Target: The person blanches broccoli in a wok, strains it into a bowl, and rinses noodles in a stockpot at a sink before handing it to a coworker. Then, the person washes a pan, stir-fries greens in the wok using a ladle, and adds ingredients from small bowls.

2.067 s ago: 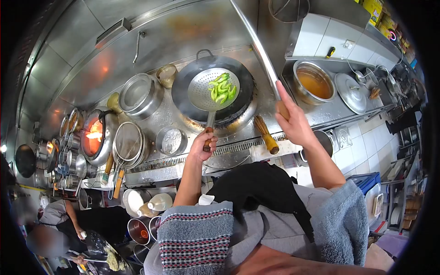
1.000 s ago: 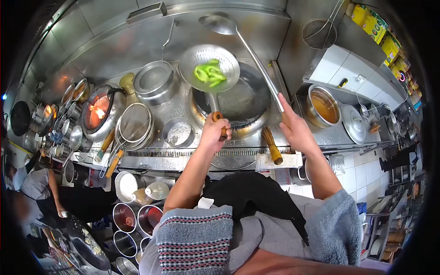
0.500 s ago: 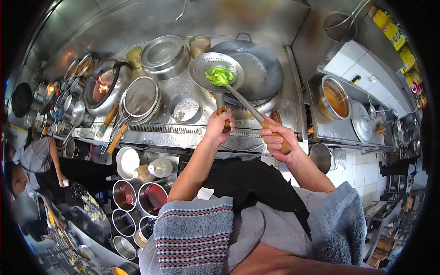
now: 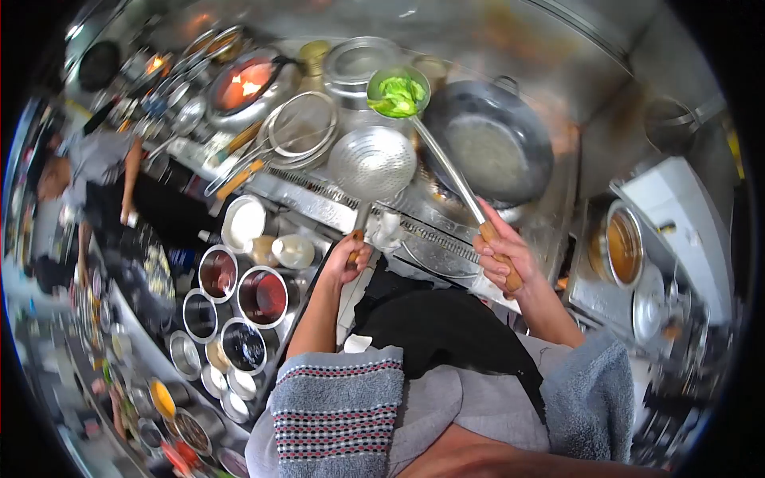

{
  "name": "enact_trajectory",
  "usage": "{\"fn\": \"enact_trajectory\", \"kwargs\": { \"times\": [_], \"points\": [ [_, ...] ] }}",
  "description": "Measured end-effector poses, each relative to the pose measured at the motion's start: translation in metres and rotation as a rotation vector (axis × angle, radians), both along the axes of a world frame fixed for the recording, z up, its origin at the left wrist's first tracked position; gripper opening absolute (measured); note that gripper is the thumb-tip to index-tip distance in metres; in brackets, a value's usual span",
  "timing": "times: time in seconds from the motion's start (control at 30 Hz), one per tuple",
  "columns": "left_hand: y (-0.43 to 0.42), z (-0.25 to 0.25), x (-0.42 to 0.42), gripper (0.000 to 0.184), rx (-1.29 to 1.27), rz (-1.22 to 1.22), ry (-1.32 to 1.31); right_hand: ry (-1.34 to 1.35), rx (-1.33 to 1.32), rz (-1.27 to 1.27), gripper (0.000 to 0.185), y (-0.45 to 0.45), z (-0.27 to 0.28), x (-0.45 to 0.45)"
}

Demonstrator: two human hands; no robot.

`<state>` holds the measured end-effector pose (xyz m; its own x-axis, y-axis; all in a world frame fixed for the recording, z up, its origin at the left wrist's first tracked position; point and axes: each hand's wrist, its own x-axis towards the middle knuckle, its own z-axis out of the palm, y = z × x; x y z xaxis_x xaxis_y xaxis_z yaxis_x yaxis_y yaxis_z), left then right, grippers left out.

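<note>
My left hand point(image 4: 349, 259) is closed around the wooden handle of a perforated skimmer point(image 4: 373, 163). The skimmer's round bowl hangs over the steel stove top, with no greens visible in it. In my right hand point(image 4: 506, 256) is the wooden grip of a long metal ladle point(image 4: 448, 165). Bright green leafy vegetables point(image 4: 397, 97) fill the ladle's bowl, which is beyond the skimmer and left of a large dark wok point(image 4: 494, 151). Some cloudy liquid seems to lie in the wok, though blur makes this uncertain.
Wire strainers point(image 4: 303, 123) rest left of the skimmer, near a lidded steel pot point(image 4: 360, 60). Flames show in another burner point(image 4: 243, 86). Pots of sauce point(image 4: 263, 296) and bottles point(image 4: 293, 251) stand at lower left. A pot of brown liquid point(image 4: 624, 241) sits right; a co-worker point(image 4: 103, 171) stands left.
The ladle with the greens has come out of the skimmer and moved beyond it. The skimmer has come lower and left, away from the wok. My view has turned, shifting the stove.
</note>
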<state>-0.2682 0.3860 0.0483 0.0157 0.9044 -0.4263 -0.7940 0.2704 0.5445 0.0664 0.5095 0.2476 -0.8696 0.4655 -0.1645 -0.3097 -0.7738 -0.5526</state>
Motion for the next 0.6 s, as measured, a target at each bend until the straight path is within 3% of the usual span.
{"fn": "enact_trajectory", "kwargs": {
  "times": [0.07, 0.13, 0.2, 0.27, 0.33, 0.43, 0.47, 0.53, 0.6],
  "points": [
    [0.027, -0.018, 0.001, 0.031, -0.086, -0.010, -0.024, 0.032, -0.082, 0.065, 0.083, 0.004, -0.013, 0.007],
    [0.025, -0.015, 0.015, 0.031, -0.241, 0.098, 0.366, 0.052, -0.144, 0.279, 0.086, 0.024, -0.026, 0.005],
    [0.013, -0.034, 0.033, 0.035, -0.515, 0.438, 1.655, -0.003, -0.133, 0.466, 0.087, 0.033, -0.036, 0.003],
    [-0.015, -0.005, 0.053, 0.040, -0.411, 0.755, 1.750, 0.043, -0.196, 0.659, 0.087, 0.038, -0.047, -0.001],
    [-0.057, 0.017, 0.092, 0.038, -0.440, 0.744, 1.739, 0.054, -0.242, 0.850, 0.088, 0.041, -0.047, -0.005],
    [-0.117, 0.009, 0.130, 0.036, -0.525, 0.486, 1.659, 0.057, -0.259, 1.054, 0.091, 0.048, -0.045, -0.036],
    [-0.133, -0.001, 0.144, 0.036, -0.597, 0.535, 1.637, 0.055, -0.281, 1.118, 0.090, 0.056, -0.047, -0.049],
    [-0.169, -0.030, 0.151, 0.034, -0.717, -0.012, 1.574, 0.083, -0.357, 0.979, 0.089, 0.039, -0.057, -0.020],
    [-0.212, -0.040, 0.172, 0.036, -0.831, 0.020, 1.439, 0.066, -0.413, 0.962, 0.086, 0.027, -0.056, -0.017]
  ]
}}
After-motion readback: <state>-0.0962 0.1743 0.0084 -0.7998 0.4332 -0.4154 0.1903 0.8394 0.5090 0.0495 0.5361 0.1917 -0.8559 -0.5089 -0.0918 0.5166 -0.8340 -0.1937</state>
